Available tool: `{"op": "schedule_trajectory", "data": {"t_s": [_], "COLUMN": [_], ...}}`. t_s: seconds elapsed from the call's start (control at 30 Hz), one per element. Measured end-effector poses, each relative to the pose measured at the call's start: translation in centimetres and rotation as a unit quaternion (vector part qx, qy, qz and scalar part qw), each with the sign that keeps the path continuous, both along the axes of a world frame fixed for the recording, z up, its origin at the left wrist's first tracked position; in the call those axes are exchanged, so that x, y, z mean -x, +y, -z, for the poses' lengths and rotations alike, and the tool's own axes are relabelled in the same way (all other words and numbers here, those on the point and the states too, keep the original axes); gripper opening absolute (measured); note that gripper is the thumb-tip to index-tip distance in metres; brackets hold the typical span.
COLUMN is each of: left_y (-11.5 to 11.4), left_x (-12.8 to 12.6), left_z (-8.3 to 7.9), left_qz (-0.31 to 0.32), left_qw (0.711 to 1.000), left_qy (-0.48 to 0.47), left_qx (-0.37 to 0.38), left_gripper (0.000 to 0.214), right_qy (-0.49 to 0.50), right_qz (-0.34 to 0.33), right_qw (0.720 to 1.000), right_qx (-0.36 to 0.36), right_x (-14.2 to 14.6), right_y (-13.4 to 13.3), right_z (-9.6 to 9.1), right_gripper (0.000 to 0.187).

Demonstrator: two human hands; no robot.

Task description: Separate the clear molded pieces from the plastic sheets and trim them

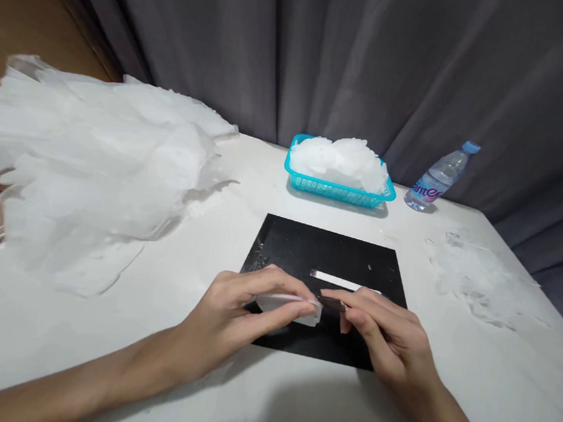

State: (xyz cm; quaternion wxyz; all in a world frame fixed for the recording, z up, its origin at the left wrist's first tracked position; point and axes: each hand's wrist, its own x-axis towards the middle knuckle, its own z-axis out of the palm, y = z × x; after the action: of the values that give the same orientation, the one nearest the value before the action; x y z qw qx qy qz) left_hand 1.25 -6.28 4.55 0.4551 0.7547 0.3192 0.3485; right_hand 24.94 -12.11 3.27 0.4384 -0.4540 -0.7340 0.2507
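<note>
My left hand (246, 308) pinches a small flat white piece (296, 308) between thumb and fingers over the front of a black mat (308, 247). My right hand (380, 329) is closed on a thin dark blade-like tool (331, 303) whose tip meets the white piece. Just behind the hands, a narrow white strip (342, 282) lies on the mat.
A turquoise basket (336, 190) heaped with white pieces stands behind the mat. A water bottle (438, 179) lies at the back right. A large pile of thin white sheets (90, 164) covers the left side. Translucent scraps (480, 279) lie at the right. Grey curtain behind.
</note>
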Motion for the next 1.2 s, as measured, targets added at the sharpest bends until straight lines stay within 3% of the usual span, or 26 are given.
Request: {"op": "schedule_trajectory", "data": {"t_s": [0.27, 0.43, 0.57, 0.67, 0.8, 1.03, 1.2], "left_y": [-0.1, 0.3, 1.0, 1.5, 1.9, 2.2, 2.3], "left_x": [-0.1, -0.2, -0.3, -0.4, -0.5, -0.7, -0.9], "left_z": [0.1, 0.3, 0.8, 1.0, 1.0, 2.1, 1.9], "left_qz": [0.003, -0.001, 0.004, 0.008, 0.021, 0.015, 0.016], "left_qw": [1.0, 1.0, 0.997, 0.994, 0.991, 0.978, 0.977], "left_qy": [-0.009, 0.008, 0.041, 0.074, 0.094, 0.043, 0.051], "left_qx": [0.014, 0.022, 0.06, 0.082, 0.095, 0.206, 0.206], "left_gripper": [0.009, 0.011, 0.017, 0.026, 0.023, 0.031, 0.03], "right_qy": [-0.022, -0.114, -0.215, -0.253, -0.29, -0.451, -0.502], "right_qz": [0.034, 0.115, 0.198, 0.228, 0.244, 0.261, 0.271], "right_qw": [0.999, 0.987, 0.956, 0.939, 0.924, 0.845, 0.813], "right_qx": [0.007, -0.01, -0.025, -0.035, -0.056, -0.118, -0.114], "right_x": [-1.8, -4.2, -6.3, -7.1, -7.1, -6.9, -6.4], "right_y": [0.8, 3.1, 5.6, 6.8, 7.0, 6.5, 6.3], "right_z": [0.3, 2.8, 5.5, 6.5, 6.5, 6.1, 5.9], "right_gripper": [0.033, 0.038, 0.051, 0.058, 0.057, 0.039, 0.032]}}
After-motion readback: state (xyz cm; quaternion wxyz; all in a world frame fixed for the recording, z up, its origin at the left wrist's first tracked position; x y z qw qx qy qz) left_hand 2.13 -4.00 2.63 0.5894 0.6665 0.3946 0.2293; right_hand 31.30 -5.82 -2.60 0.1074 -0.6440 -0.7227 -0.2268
